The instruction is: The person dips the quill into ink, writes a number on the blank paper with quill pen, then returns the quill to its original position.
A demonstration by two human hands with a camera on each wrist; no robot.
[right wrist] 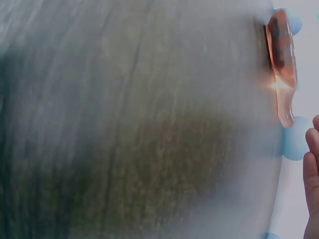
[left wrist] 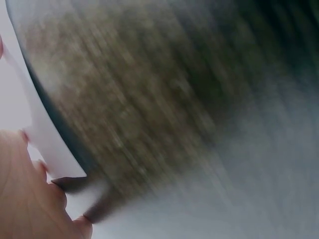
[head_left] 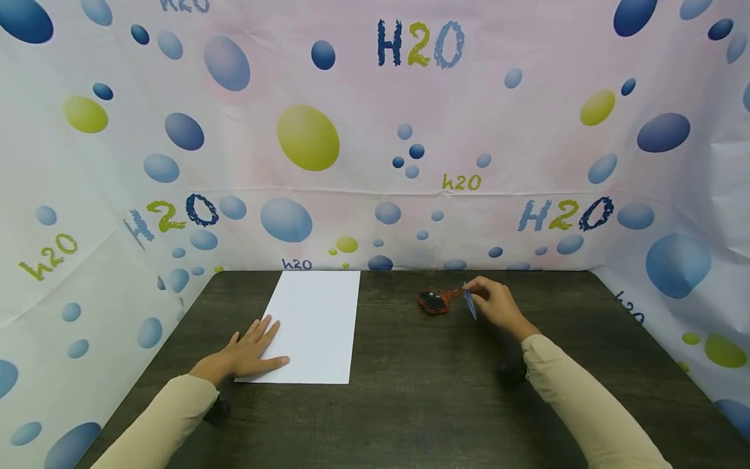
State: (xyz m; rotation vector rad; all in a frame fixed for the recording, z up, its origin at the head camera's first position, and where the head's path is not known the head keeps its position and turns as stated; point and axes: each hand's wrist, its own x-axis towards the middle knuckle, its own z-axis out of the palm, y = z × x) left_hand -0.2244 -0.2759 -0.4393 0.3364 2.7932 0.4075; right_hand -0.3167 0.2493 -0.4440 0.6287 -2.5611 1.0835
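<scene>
- There's the bubble-print backdrop (head_left: 381,153), wrapping round your dark table (head_left: 404,404).
- White sheet (head_left: 319,326): your left hand (head_left: 249,353) lies spread across its left edge; light, flat pressure should suit.
- Red-rimmed dark object (head_left: 434,301), left of your right hand (head_left: 498,305).
- Slim blue piece (head_left: 471,304): right fingertips pinching its top; a gentle grip seems best.

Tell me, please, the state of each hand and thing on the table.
White sheet: unfolded, no marks visible
Left hand: fingers spread, resting on the sheet
Slim blue item: slanted, pinched near one end
Right hand: pinching that item
Orange-rimmed dark item: lying on the table
</scene>
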